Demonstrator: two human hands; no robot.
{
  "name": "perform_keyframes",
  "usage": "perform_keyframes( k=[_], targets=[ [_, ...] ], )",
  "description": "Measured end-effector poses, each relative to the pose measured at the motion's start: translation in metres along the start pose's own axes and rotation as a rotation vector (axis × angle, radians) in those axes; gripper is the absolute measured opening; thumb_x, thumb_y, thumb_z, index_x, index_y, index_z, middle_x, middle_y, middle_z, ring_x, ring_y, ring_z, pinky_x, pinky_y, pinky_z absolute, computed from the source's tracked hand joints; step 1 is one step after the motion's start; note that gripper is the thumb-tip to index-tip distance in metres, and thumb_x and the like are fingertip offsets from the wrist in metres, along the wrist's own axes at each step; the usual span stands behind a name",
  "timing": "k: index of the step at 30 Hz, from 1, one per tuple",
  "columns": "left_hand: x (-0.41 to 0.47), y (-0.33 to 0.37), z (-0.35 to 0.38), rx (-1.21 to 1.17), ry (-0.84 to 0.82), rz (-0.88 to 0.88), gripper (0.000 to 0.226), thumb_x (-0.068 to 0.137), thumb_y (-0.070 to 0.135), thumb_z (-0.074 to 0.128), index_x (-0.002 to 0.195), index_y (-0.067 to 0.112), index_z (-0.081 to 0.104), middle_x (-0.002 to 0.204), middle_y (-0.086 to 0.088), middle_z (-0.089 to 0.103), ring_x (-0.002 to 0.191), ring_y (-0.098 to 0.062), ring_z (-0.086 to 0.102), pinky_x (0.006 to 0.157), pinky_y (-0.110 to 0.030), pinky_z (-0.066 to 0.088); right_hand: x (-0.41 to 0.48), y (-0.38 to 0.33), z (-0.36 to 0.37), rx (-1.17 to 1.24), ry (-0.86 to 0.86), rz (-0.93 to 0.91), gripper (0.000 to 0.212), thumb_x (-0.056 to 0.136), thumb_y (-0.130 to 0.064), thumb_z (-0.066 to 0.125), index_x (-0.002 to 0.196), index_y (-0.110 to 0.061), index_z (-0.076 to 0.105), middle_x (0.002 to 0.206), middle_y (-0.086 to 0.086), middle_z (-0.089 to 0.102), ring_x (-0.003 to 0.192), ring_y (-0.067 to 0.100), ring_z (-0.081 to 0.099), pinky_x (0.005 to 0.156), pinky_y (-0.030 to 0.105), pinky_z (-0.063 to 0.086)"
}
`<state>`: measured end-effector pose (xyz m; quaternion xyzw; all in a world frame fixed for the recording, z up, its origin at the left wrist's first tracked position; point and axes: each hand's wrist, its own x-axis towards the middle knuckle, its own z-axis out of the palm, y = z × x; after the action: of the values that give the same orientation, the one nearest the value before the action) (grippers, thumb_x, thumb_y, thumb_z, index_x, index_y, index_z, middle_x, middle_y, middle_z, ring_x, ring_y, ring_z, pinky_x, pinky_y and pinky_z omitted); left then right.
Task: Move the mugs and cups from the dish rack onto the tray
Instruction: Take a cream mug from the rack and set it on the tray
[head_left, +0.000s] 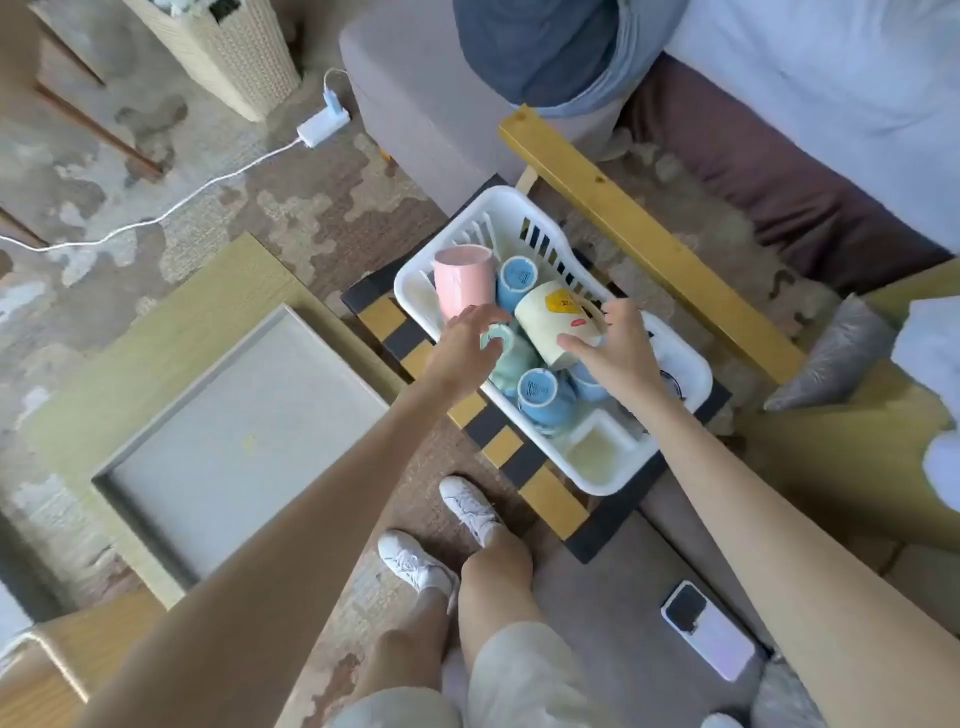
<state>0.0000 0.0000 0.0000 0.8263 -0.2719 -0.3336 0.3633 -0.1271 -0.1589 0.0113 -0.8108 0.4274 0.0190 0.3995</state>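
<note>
White plastic rack (524, 218), slotted along its walls, sits on a black-and-yellow striped stool (524, 467) in your head view; take the rack as the landmark. Inside it the cups lie crowded: a pink cup (460, 278) at the far left corner, a blue cup (514, 280) just right of it, a cream mug (558, 325) with a yellow print in the middle, a green cup (511, 353) below that, another blue cup (540, 395) nearer you, its base up. All look like smooth glazed ceramic, round and tapered.

Your left hand (462, 348) reaches into the left side of the rack, fingers spread and loose, touching or just above the green cup, gripping nothing that can be seen. Your right hand (608, 348) is open too, thumb and fingers curved around the cream mug, at its rim, not yet clenched.

Left of the rack, on a pale wood board, lies the grey tray (244, 441), flat, rectangular, low-rimmed, with nothing on it. No cup has reached it.

Likely risks: the cups lean on one another, so lifting the cream mug may tip or knock its neighbours; glazed surfaces may slip in a loose grip; the light rack could shift on the stool if you catch its wall.
</note>
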Motion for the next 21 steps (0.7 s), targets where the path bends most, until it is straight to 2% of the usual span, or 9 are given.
perform_keyframes(
  k=[1, 4, 7, 10, 14, 18, 19, 21],
  targets=[
    [0.006, 0.002, 0.002, 0.017, -0.018, 0.003, 0.036, 0.095, 0.006, 0.053, 0.129, 0.016, 0.059, 0.134, -0.007, 0.057, 0.121, -0.026, 0.056, 0.103, -0.039, 0.047, 0.005, -0.001, 0.006, -0.041, -0.015, 0.012, 0.074, 0.076, -0.041, 0.079, 0.128, -0.004, 0.042, 0.13, 0.014, 0.049, 0.118, 0.031, 0.05, 0.094, 0.048, 0.047],
    [0.018, 0.009, 0.01, 0.1, -0.065, 0.004, 0.038, 0.094, 0.006, 0.053, 0.131, 0.017, 0.057, 0.135, -0.006, 0.056, 0.128, -0.025, 0.051, 0.108, -0.044, 0.042, 0.009, -0.002, 0.025, -0.158, -0.038, 0.039, 0.09, 0.068, -0.048, 0.083, 0.133, -0.004, 0.038, 0.133, 0.015, 0.047, 0.123, 0.032, 0.045, 0.093, 0.039, 0.041],
    [0.029, 0.009, 0.012, 0.155, -0.098, 0.006, 0.043, 0.094, 0.006, 0.051, 0.134, 0.019, 0.053, 0.137, -0.006, 0.054, 0.131, -0.025, 0.048, 0.107, -0.047, 0.042, 0.016, 0.004, 0.038, -0.216, 0.015, 0.03, 0.089, 0.069, -0.038, 0.082, 0.136, -0.004, 0.036, 0.135, 0.016, 0.046, 0.126, 0.033, 0.041, 0.096, 0.038, 0.039],
    [0.036, 0.013, 0.01, 0.229, -0.123, 0.035, 0.052, 0.094, 0.003, 0.052, 0.14, 0.024, 0.045, 0.142, -0.003, 0.05, 0.128, -0.022, 0.046, 0.103, -0.043, 0.044, 0.022, 0.007, 0.034, -0.278, 0.049, -0.011, 0.078, 0.067, -0.034, 0.08, 0.128, -0.005, 0.042, 0.127, 0.016, 0.054, 0.117, 0.034, 0.048, 0.093, 0.038, 0.042],
    [0.041, 0.02, 0.007, 0.347, -0.162, 0.163, 0.075, 0.085, -0.002, 0.061, 0.147, 0.029, 0.032, 0.149, 0.004, 0.039, 0.13, -0.019, 0.038, 0.102, -0.039, 0.045, 0.016, 0.008, 0.017, -0.162, 0.112, -0.005, 0.071, 0.062, -0.038, 0.079, 0.119, -0.013, 0.044, 0.114, 0.008, 0.059, 0.107, 0.03, 0.049, 0.08, 0.039, 0.047],
    [0.047, 0.026, 0.005, 0.456, -0.187, 0.284, 0.103, 0.075, 0.012, 0.08, 0.151, 0.04, 0.015, 0.155, 0.009, 0.025, 0.141, -0.018, 0.025, 0.112, -0.042, 0.034, 0.005, 0.0, -0.009, -0.004, 0.139, -0.009, 0.063, 0.064, -0.042, 0.076, 0.112, -0.023, 0.04, 0.1, -0.011, 0.048, 0.105, 0.028, 0.049, 0.085, 0.047, 0.048],
    [0.048, 0.028, 0.005, 0.451, -0.193, 0.301, 0.109, 0.072, 0.018, 0.084, 0.151, 0.042, 0.012, 0.156, 0.01, 0.023, 0.142, -0.018, 0.024, 0.113, -0.043, 0.033, 0.003, -0.003, -0.015, 0.064, 0.128, 0.007, 0.062, 0.064, -0.043, 0.075, 0.111, -0.024, 0.039, 0.101, -0.011, 0.048, 0.105, 0.029, 0.05, 0.085, 0.05, 0.049],
    [0.049, 0.033, 0.002, 0.41, -0.187, 0.331, 0.116, 0.065, 0.03, 0.089, 0.151, 0.043, 0.01, 0.155, 0.012, 0.023, 0.142, -0.017, 0.024, 0.114, -0.044, 0.031, 0.002, -0.011, -0.025, 0.203, 0.096, 0.053, 0.064, 0.065, -0.046, 0.074, 0.113, -0.023, 0.039, 0.111, 0.001, 0.053, 0.106, 0.032, 0.055, 0.084, 0.054, 0.051]
  ],
)
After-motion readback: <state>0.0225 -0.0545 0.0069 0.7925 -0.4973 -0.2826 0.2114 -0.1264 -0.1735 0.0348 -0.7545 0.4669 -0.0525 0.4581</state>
